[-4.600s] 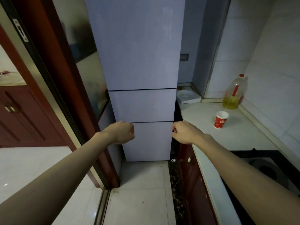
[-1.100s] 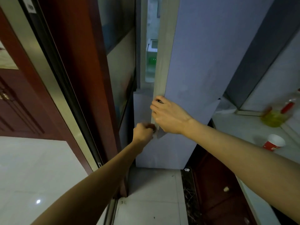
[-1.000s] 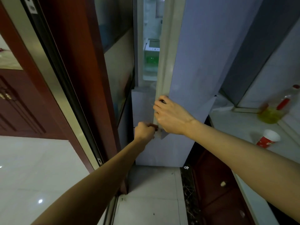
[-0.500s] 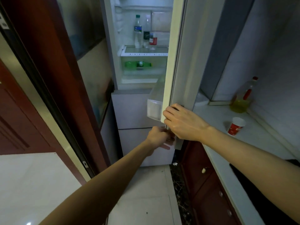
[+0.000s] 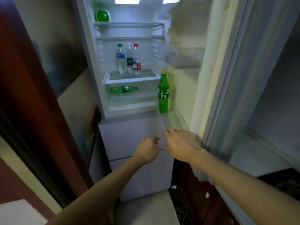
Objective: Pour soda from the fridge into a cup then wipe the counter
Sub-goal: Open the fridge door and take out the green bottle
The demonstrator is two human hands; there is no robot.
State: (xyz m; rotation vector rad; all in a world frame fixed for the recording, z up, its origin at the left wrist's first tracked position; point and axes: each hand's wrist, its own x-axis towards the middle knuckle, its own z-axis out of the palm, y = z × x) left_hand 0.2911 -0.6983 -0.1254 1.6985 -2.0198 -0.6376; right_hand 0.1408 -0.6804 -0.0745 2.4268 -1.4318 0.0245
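Observation:
The fridge (image 5: 136,140) has its top door (image 5: 215,75) swung wide to the right. A green soda bottle with a yellow cap (image 5: 163,92) stands upright in the door's lowest shelf. A second green bottle (image 5: 123,89) lies on its side in the clear drawer inside. My right hand (image 5: 180,143) reaches forward with fingers stretched out, touching the bottom edge of the door shelf just below the standing bottle. My left hand (image 5: 146,151) hovers beside it in front of the middle drawer, fingers loosely curled, holding nothing. The cup is out of sight.
Three upright bottles (image 5: 129,59) with green, clear and red caps stand on the glass shelf. A round green thing (image 5: 102,16) sits on the top shelf. A dark red door frame (image 5: 40,111) stands at the left. A pale counter (image 5: 259,158) lies behind the open door at the right.
The top fridge door went from shut to wide open, showing the shelves and bottles. My right hand no longer grips the door edge. The cup and oil bottle have gone from view.

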